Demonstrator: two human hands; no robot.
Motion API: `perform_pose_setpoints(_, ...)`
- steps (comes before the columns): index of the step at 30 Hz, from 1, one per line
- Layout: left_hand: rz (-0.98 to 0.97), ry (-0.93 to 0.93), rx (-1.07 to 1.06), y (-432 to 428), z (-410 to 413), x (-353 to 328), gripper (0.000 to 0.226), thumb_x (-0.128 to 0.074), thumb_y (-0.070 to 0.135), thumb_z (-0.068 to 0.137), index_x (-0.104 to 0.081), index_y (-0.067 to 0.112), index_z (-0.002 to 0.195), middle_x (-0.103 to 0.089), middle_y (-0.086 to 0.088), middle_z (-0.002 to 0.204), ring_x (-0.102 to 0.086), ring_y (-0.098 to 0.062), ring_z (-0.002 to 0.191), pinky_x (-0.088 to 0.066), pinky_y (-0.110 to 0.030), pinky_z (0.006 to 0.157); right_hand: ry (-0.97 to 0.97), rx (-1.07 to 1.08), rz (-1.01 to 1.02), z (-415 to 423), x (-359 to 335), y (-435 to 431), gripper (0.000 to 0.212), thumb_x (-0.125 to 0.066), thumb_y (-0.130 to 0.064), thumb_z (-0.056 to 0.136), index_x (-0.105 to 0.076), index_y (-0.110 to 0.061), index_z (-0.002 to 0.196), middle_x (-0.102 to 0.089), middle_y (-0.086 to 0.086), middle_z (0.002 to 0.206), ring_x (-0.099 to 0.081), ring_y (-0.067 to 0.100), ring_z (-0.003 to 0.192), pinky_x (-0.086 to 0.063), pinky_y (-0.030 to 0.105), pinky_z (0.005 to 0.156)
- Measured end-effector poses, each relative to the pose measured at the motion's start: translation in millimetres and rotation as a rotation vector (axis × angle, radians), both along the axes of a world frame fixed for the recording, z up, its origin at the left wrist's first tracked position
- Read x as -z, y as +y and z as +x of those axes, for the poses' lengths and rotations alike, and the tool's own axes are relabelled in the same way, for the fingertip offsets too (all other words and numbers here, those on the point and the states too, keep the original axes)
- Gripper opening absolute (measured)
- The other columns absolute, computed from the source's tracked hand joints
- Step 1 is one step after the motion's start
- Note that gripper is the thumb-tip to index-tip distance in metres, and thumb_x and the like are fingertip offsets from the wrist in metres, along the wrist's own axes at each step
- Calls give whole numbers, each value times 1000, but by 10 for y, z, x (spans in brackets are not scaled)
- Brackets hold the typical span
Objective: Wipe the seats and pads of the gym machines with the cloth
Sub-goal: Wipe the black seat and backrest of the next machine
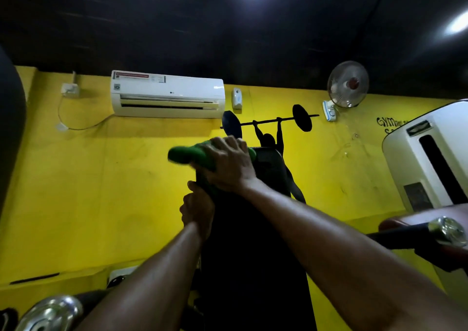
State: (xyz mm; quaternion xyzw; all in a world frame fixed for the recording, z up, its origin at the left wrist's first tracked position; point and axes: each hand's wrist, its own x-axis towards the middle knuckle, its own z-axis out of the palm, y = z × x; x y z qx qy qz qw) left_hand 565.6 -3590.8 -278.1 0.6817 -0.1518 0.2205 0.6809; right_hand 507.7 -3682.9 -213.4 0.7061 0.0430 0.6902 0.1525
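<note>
While the right hand (228, 164) is pressing the green cloth (182, 155) against the top end of the black back pad (253, 242), the left hand (197, 210) is gripping the pad's left edge just below it. The right fingers (222, 143) are lying spread over the cloth and bending slightly over the pad's far top edge, so the palm is covering the cloth's right part. A rolled end of the cloth is sticking out to the left, past the pad's edge, and hanging free in front of the yellow wall (101, 178). The left fingers are curling narrow around the pad's side, with the thumb pointing up toward the right wrist; the two hands are sitting close together, nearly touching. Both forearms are reaching up from the near bottom of the view, the right one crossing the pad at a slant. The pad is running as a long dark strip from the near bottom up to the cloth. Behind it, on the far wall, a painted weightlifter silhouette (278, 128) is showing partly above the pad. A white air conditioner (167, 96) is hanging high on the wall to the left, a wall fan (348, 84) to the right. At the right edge a white machine cover (430, 158) is standing, and below it a chrome-capped handle (447, 230) is jutting in.
</note>
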Motion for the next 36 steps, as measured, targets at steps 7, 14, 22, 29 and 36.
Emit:
perform_pose_setpoints(7,14,9,-46,-19,-6,-27,66,-12,47,107,-42,2,145,-48,-24,143,-44,-38,132,-32,-41,108,89,81,416,-330,-282,-531,74,-24,-83,92,-69,-27,113,-69,5,106,-63,29,100,-46,39,93)
perform_pose_setpoints(14,-20,-21,34,8,-48,-8,71,-10,50,107,-43,1,146,-46,-24,147,-41,-38,137,-28,-41,113,-128,-56,112,-132,234,-831,66,-41,-77,92,-47,-37,144,-52,1,143,-49,28,129,-41,50,107)
perform_pose_setpoints(22,56,13,187,70,196,925,82,-8,72,96,-39,22,153,-44,-20,151,-41,-43,136,-29,-48,116,-293,-269,985,-87,1043,-600,77,-36,-80,92,-34,-36,156,-37,4,158,-40,31,139,-33,45,112)
perform_pose_setpoints(29,-119,-12,283,63,173,1616,65,-23,62,102,-41,25,152,-41,-10,155,-39,-33,142,-27,-43,117,-186,-297,1155,-1,2724,-684,91,-25,-84,86,-52,-17,141,-56,10,129,-56,37,116,-46,46,96)
perform_pose_setpoints(36,-212,84,526,-59,574,2158,110,-31,102,62,-45,35,148,-43,1,155,-38,-27,144,-22,-54,121,-89,-376,1239,-39,3737,-631,76,-37,-73,93,-51,-16,141,-53,11,126,-54,38,112,-45,46,91)
